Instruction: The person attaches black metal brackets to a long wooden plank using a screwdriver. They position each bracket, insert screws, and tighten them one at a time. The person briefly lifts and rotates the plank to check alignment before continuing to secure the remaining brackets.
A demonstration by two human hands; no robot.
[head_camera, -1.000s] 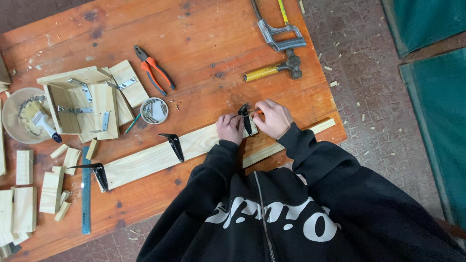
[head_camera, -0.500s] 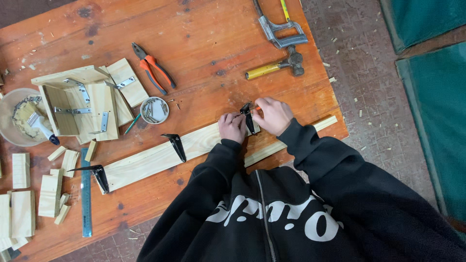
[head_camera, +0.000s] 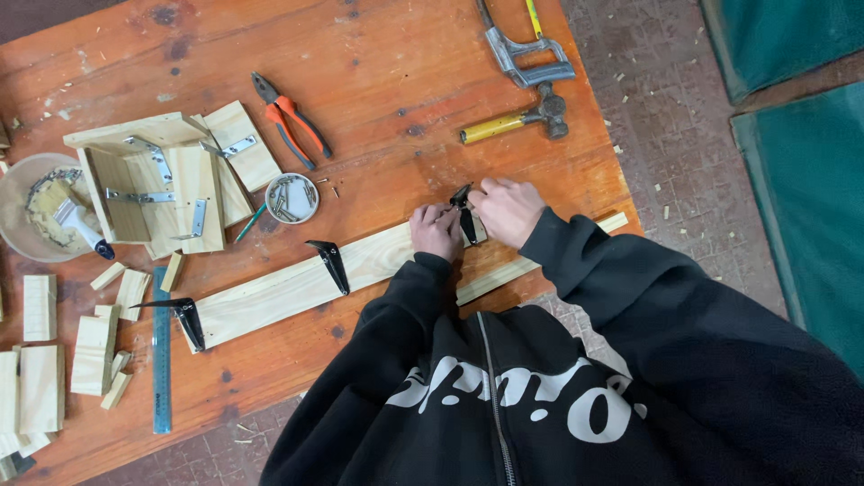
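Note:
A long pale wooden plank [head_camera: 270, 292] lies slanted across the orange-brown table [head_camera: 378, 81]. Two black metal hooks are fixed on it, one at its left end [head_camera: 184, 315] and one near the middle [head_camera: 331, 263]. At the plank's right end my left hand [head_camera: 435, 229] and my right hand [head_camera: 506, 209] pinch a third black hook [head_camera: 465, 216] between them, pressing it onto the wood. A thin wooden strip [head_camera: 540, 261] lies just beyond my right wrist.
Red-handled pliers [head_camera: 290, 126], a small round tin of screws [head_camera: 292, 197], a yellow-handled hammer [head_camera: 513, 122] and a grey clamp [head_camera: 526, 58] lie further up. A wooden box with metal brackets [head_camera: 153, 184], a bowl [head_camera: 27, 220], wood offcuts [head_camera: 40, 360] and a steel ruler [head_camera: 161, 351] crowd the left.
The view has shifted slightly; my hands stay on the black hook at the plank's right end, with only small finger movements.

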